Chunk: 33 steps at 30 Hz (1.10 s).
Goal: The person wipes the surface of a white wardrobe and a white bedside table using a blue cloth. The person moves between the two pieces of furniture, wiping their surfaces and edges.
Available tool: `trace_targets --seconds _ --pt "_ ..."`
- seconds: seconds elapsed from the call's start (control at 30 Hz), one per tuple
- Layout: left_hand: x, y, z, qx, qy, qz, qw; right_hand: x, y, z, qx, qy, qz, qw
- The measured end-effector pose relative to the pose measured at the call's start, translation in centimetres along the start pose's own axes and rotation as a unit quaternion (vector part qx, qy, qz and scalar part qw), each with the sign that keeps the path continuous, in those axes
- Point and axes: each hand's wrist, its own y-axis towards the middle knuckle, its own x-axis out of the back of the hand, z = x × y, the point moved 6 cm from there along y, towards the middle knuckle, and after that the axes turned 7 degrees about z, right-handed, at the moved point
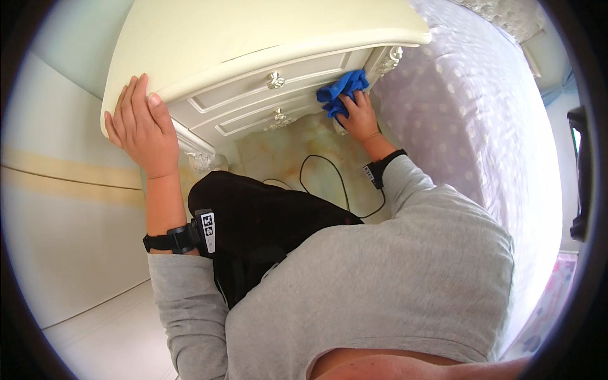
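A cream nightstand (266, 28) with two drawers stands before me. My left hand (140, 126) lies on its near left top corner, fingers spread and nothing in them. Low at the right end of the front, my right hand (358, 114) presses a crumpled blue cloth (344, 90) against the lower drawer area. The upper drawer (237, 90) has an ornate silver knob (275, 80); a similar knob (279, 115) sits on the lower drawer (247, 121). Both drawers look closed. The cloth hides the part of the front beneath it.
A bed with a shiny dotted lilac cover (441, 118) stands close on the right. Pale panels (76, 223) border the left side. A black cable (339, 171) loops over the marbled floor (285, 147) from the band on my right wrist. Carved feet (202, 161) support the nightstand.
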Motion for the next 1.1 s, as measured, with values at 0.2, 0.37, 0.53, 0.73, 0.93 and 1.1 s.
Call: trace_targets --seconds 0.2,0.37,0.53,0.73,0.93,1.1 --pt "0.0 -0.1 0.2 0.0 -0.007 0.014 1.0 5.5 5.1 1.3 0.002 0.041 -0.192 0.981" --pt "0.2 -0.1 0.2 0.001 -0.01 0.019 1.0 1.3 4.5 2.2 -0.027 -0.024 -0.215 0.976" --pt "0.4 -0.4 0.1 0.006 -0.004 0.04 0.999 -4.0 0.5 0.7 -0.094 0.077 -0.057 0.991" --pt "0.7 -0.4 -0.1 0.01 -0.019 0.033 0.999 -1.7 0.5 0.7 -0.094 0.148 -0.032 0.984" --pt "1.1 -0.6 -0.1 0.012 -0.036 -0.006 0.999 4.0 2.0 5.2 0.065 0.197 0.034 0.978" --pt "1.7 -1.0 0.1 0.025 -0.071 -0.024 0.997 10.0 3.2 8.5 0.189 0.24 -0.147 0.941"
